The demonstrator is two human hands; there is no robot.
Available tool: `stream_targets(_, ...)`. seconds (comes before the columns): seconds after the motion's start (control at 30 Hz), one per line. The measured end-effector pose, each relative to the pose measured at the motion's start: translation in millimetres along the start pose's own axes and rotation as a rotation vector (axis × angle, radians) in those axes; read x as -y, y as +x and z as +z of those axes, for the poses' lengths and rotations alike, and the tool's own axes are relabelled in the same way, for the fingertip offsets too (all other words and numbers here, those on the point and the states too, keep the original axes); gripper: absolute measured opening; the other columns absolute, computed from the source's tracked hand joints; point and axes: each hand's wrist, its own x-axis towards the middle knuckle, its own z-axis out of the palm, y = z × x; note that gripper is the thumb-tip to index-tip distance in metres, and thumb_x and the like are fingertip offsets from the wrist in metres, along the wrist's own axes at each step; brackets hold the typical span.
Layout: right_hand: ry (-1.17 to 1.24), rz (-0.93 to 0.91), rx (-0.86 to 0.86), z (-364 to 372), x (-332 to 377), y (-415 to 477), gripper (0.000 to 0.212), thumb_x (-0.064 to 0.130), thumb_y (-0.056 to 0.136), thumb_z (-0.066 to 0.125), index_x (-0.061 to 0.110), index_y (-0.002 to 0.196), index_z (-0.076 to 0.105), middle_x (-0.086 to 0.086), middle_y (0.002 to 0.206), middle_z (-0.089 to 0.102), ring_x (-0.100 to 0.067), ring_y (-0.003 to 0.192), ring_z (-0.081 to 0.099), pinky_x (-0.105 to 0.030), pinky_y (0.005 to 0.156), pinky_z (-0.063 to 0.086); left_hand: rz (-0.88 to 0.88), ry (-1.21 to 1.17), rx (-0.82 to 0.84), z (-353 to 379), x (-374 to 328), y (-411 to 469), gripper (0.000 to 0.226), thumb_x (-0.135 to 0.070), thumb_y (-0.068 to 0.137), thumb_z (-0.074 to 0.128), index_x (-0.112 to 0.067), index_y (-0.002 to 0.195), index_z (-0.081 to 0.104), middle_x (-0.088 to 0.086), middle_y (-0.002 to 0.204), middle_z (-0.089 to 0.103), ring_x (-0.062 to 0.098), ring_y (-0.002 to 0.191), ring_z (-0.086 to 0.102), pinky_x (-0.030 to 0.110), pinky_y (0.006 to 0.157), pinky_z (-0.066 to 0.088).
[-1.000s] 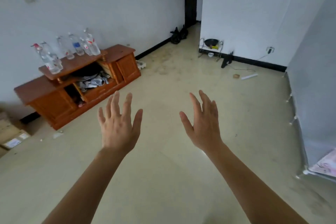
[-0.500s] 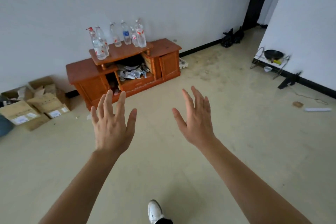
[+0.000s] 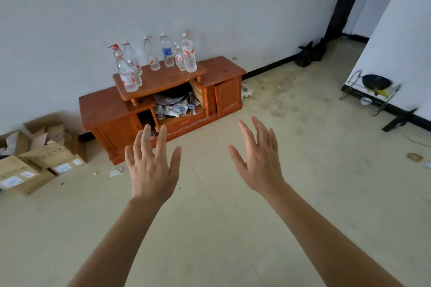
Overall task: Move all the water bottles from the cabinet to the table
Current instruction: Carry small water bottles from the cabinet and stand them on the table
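Several clear plastic water bottles (image 3: 154, 58) stand on the raised top shelf of a low reddish wooden cabinet (image 3: 105, 112) against the white wall. Most have red caps and red labels; one has a blue label (image 3: 167, 53). Two stand at the shelf's left end (image 3: 127, 72), the others at its right. My left hand (image 3: 151, 168) and my right hand (image 3: 258, 158) are stretched forward over the floor, fingers spread, holding nothing, well short of the cabinet. No table is in view.
Open cardboard boxes (image 3: 35, 161) lie on the floor left of the cabinet. The cabinet's middle bay holds clutter (image 3: 175, 105). Black bags (image 3: 310, 53) sit by a dark doorway; a metal rack with a wok (image 3: 373, 88) stands at the right wall. Beige floor lies between.
The view has swung left and moved closer, so the cabinet and bottles now sit nearer the centre and larger. Both hands stay raised, spread and empty.
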Motion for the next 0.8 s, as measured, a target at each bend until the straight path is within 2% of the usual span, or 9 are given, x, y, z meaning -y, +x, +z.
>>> stream_targets(0.17,0.024,0.017,0.018,68.6,-30.6,78.6,0.063,0.052,0.104,0.044,0.020,0.157,0.030,-0.018,0.162,0.029,-0.033,0.149,0.028,-0.056,0.123,0.022,-0.030,0.008,0.067,62.1,13.6,75.9,0.068,-0.061,0.100,0.023,-0.022,0.156,0.025,0.014,0.163,0.023,0.034,0.151,0.019,0.062,0.120,0.016)
stream_targets(0.43,0.177,0.071,-0.028,180.9,-88.6,265.7,0.063,0.052,0.104,0.043,0.021,0.158,0.031,-0.017,0.163,0.028,-0.031,0.151,0.026,-0.056,0.123,0.020,-0.055,0.093,0.001,137.0,22.6,275.2,0.063,-0.054,0.103,0.034,-0.019,0.155,0.028,0.017,0.161,0.026,0.036,0.150,0.022,0.065,0.117,0.022)
stream_targets(0.63,0.221,-0.032,0.001,235.8,-99.5,403.7,0.062,0.048,0.104,0.047,0.018,0.157,0.033,-0.019,0.160,0.033,-0.032,0.149,0.029,-0.060,0.120,0.026,-0.143,0.089,-0.010,172.0,29.9,395.0,0.066,-0.057,0.101,0.029,-0.021,0.156,0.025,0.016,0.163,0.022,0.035,0.151,0.019,0.062,0.119,0.021)
stream_targets(0.8,0.245,-0.090,0.067,299.5,-106.6,475.8,0.063,0.046,0.103,0.052,0.017,0.156,0.033,-0.017,0.160,0.032,-0.031,0.148,0.030,-0.058,0.118,0.026,-0.200,0.072,-0.005,217.2,62.2,463.2,0.065,-0.056,0.103,0.031,-0.019,0.155,0.027,0.018,0.161,0.027,0.037,0.148,0.024,0.061,0.117,0.025)
